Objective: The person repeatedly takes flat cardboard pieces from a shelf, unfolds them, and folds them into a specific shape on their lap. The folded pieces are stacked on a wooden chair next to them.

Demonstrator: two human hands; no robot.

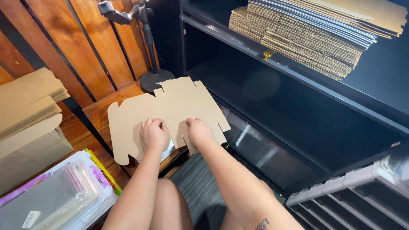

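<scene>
Hands press side by side on a flat, die-cut cardboard sheet (pixel 170 108), the left hand (pixel 154 134) and right hand (pixel 198 131) both curled into loose fists with knuckles down, a small gap between them. The sheet lies on a low wooden surface (pixel 100 111) just above the person's knees. Behind it stands a black round-based stand (pixel 154 79). A stack of flattened cardboard (pixel 306 36) rests on the dark shelf (pixel 298 79) to the right; more folded cardboard (pixel 27 100) sits left, above a bin of clear plastic bags (pixel 64 194).
</scene>
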